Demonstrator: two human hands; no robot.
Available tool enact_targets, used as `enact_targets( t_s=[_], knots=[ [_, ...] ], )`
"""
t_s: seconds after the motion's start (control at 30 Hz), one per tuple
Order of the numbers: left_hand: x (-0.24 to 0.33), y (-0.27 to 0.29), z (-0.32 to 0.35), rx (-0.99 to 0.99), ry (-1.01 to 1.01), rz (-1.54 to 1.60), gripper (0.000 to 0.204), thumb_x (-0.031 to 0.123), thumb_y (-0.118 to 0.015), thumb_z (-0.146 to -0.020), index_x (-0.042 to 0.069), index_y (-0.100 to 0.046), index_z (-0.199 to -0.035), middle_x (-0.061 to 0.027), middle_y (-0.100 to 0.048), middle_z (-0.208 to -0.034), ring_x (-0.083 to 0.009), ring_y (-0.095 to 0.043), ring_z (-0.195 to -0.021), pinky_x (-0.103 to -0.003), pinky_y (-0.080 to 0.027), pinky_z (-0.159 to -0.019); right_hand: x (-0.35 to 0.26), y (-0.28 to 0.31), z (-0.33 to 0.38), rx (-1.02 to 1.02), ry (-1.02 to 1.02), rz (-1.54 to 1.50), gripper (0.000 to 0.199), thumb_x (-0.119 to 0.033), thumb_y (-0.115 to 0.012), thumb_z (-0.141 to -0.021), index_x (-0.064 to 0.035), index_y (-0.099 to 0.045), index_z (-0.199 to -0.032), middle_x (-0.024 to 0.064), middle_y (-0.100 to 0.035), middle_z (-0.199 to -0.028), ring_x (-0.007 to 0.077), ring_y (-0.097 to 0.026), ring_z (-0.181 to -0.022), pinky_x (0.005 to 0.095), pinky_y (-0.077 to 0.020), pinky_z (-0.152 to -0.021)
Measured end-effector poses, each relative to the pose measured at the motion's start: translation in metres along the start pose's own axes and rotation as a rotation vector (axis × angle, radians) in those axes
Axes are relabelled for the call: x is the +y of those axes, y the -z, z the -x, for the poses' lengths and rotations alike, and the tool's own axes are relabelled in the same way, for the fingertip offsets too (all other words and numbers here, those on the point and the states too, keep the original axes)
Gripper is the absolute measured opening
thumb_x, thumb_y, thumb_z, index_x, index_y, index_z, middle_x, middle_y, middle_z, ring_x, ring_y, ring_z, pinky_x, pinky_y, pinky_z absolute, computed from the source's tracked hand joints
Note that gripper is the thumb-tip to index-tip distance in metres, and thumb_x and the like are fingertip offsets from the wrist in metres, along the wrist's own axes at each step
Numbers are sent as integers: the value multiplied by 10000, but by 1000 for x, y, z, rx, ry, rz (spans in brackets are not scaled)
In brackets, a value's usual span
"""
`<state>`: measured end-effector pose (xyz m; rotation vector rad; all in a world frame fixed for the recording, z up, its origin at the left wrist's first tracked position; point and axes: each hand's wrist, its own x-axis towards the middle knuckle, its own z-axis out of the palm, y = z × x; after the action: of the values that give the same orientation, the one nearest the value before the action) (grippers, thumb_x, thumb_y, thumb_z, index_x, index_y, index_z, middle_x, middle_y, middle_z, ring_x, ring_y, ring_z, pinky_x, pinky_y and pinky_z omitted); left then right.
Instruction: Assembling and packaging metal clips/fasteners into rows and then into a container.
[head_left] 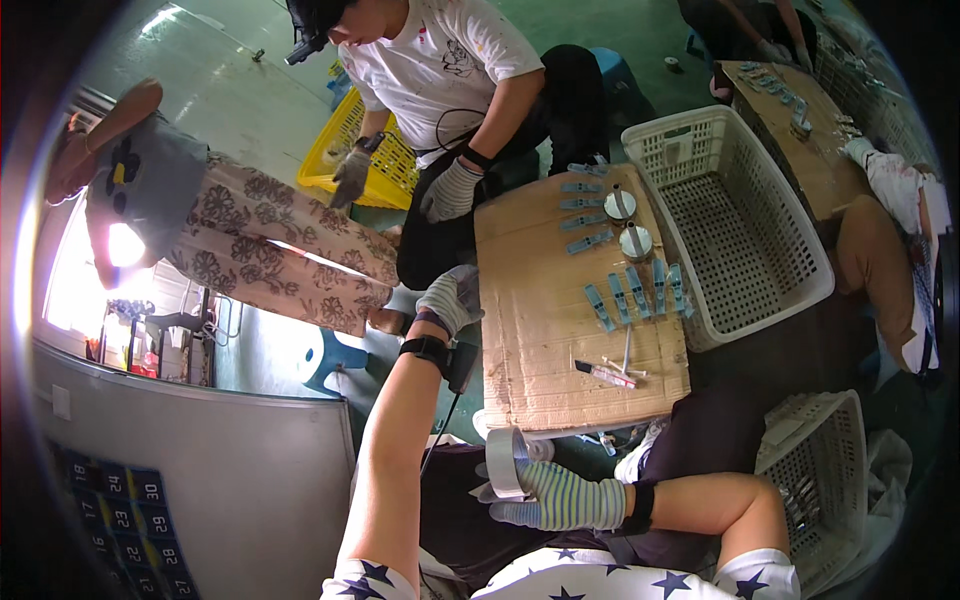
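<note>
My right hand (565,497), in a striped knit glove, grips a wide pale roll of tape (507,462) in front of my lap, below the cardboard's near edge. My gloved left hand (452,298) reaches to the left edge of the cardboard sheet (530,330); its fingers look loosely apart, with nothing visible in them. On the cardboard lie several blue clip-like pieces (618,297) in two groups. Two round metal tins (634,242) stand between these groups. Nearer to me are a slim cutter-like tool (604,374) and a thin white stick (627,352).
A white plastic crate (735,210) stands right of the cardboard; another white basket (820,480) sits at lower right. Across from me a gloved co-worker (455,90) sits by a yellow crate (345,150). A person in patterned trousers (280,235) stands left, near a blue stool (330,360).
</note>
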<state>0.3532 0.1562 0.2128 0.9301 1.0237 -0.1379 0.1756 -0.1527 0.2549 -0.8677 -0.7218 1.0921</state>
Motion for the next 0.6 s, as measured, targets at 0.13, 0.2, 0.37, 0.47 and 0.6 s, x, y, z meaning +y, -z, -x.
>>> enact_targets(
  t_s=[0.13,0.2,0.37,0.47,0.6],
  knots=[
    [-1,-2,4,14,-8,24,206,202,-617,-836,144,-599,-1033,-22,-559,-1038,-273,-498,-1039,-567,-374,-942,9,1,-1,-1,-65,-138,372,-85,-673,-813,-48,-517,-1149,48,-612,-1032,186,-595,-995,294,-502,-873],
    [1,0,8,-8,0,-1,206,226,-591,-852,156,-595,-1046,-20,-559,-1069,-277,-483,-1065,-587,-342,-958,8,0,-1,-3,-126,-277,388,-72,-678,-805,-49,-516,-1157,49,-611,-1042,183,-594,-1004,292,-501,-891],
    [-4,-14,20,9,-42,-71,208,248,-576,-859,159,-595,-1047,-20,-570,-1069,-271,-487,-1058,-610,-321,-951,4,4,-2,-18,-71,-77,354,-23,-625,-831,-52,-513,-1166,69,-600,-1078,189,-580,-1040,303,-498,-930],
    [-4,-16,16,15,-44,-139,183,251,-575,-858,169,-612,-1017,-9,-605,-973,-256,-526,-991,-610,-341,-916,4,1,-3,65,-196,-495,356,9,-612,-827,-52,-513,-1163,76,-599,-1078,192,-577,-1040,303,-502,-924],
    [-8,10,-17,-80,-106,-141,336,322,-658,-777,156,-601,-1064,-26,-593,-1088,-254,-466,-1111,-617,-268,-966,1,1,-3,-20,-83,-157,382,20,-617,-816,-59,-506,-1173,81,-600,-1069,193,-580,-1025,319,-501,-930]
  ],
)
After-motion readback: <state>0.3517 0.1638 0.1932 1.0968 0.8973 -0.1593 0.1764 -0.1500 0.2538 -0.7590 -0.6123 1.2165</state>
